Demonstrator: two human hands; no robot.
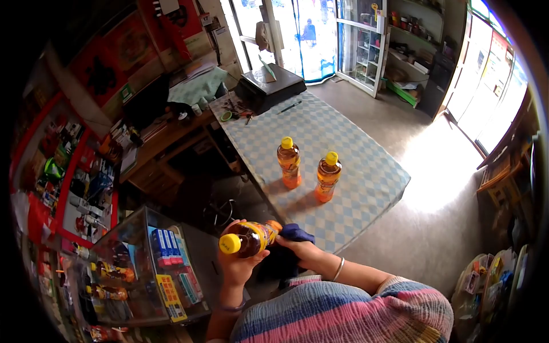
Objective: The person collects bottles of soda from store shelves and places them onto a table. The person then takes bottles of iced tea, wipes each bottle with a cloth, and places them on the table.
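A bottle of amber drink with a yellow cap (pixel 249 239) lies tilted in my left hand (pixel 235 267), its cap toward the left. My fingers wrap round its body. Close to the bottle's lower end, my right hand (pixel 298 251) is closed on a dark blue cloth (pixel 296 233), which touches or nearly touches the bottle. Two similar bottles stand upright on the checkered table (pixel 360 171): one bottle (pixel 290 163) to the left, the other bottle (pixel 327 178) nearer and to the right.
A dark flat box (pixel 270 86), a pen (pixel 289 107) and a green tape roll (pixel 226 116) are at the table's far end. A glass display case (pixel 131 268) stands at the left, below red-framed shelves. A wooden desk (pixel 166 137) is beyond it.
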